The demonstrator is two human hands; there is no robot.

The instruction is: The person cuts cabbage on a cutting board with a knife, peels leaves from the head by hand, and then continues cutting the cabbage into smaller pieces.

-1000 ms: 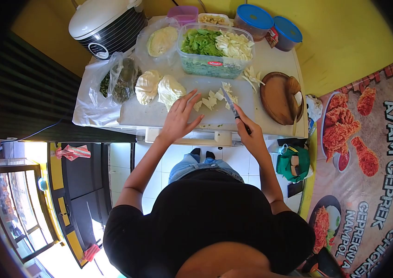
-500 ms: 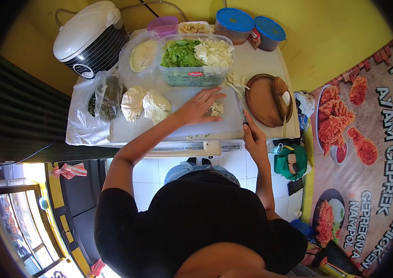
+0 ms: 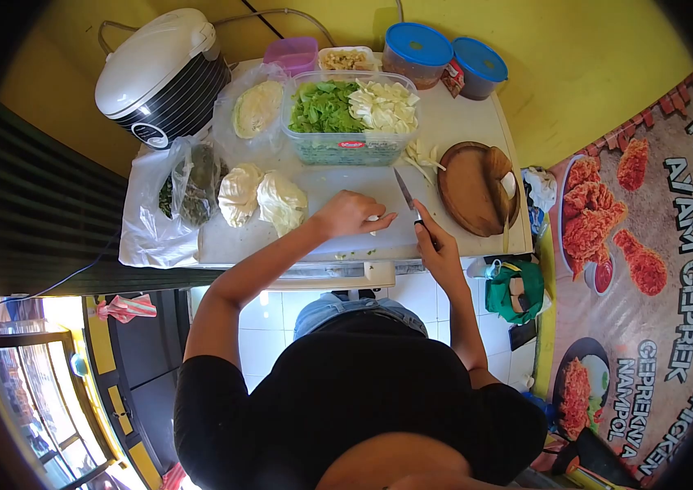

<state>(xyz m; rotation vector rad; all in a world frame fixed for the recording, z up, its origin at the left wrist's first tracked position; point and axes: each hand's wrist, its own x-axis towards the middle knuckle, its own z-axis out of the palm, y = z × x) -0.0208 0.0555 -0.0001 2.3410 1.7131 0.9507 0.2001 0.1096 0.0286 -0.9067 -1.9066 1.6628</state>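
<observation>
My left hand (image 3: 352, 214) is curled closed over the white cutting board (image 3: 338, 181), its thumb stretched along the side. A bit of white cabbage (image 3: 374, 219) shows between thumb and fingers; the rest of its contents is hidden. Gripped by the handle in my right hand (image 3: 440, 251) is a kitchen knife (image 3: 404, 191), blade pointing up and away over the board's right side. Two pale cabbage chunks (image 3: 281, 202) lie left of my left hand. Behind the board stands a clear plastic container (image 3: 350, 153) with shredded green leaves (image 3: 324, 108) and cut cabbage (image 3: 385, 106).
Cabbage strips (image 3: 423, 157) lie beside a round wooden mortar (image 3: 467, 196) with a pestle on the right. Plastic bags (image 3: 168, 200) and a rice cooker (image 3: 163, 77) stand left. Blue-lidded tubs (image 3: 418, 44), a purple bowl (image 3: 292, 55) and a small white tub (image 3: 347, 60) line the back.
My left hand has gone from lying spread over chopped cabbage to closing around it. My right hand has shifted left, and the knife blade now tilts up to the left. The view has shifted slightly.
</observation>
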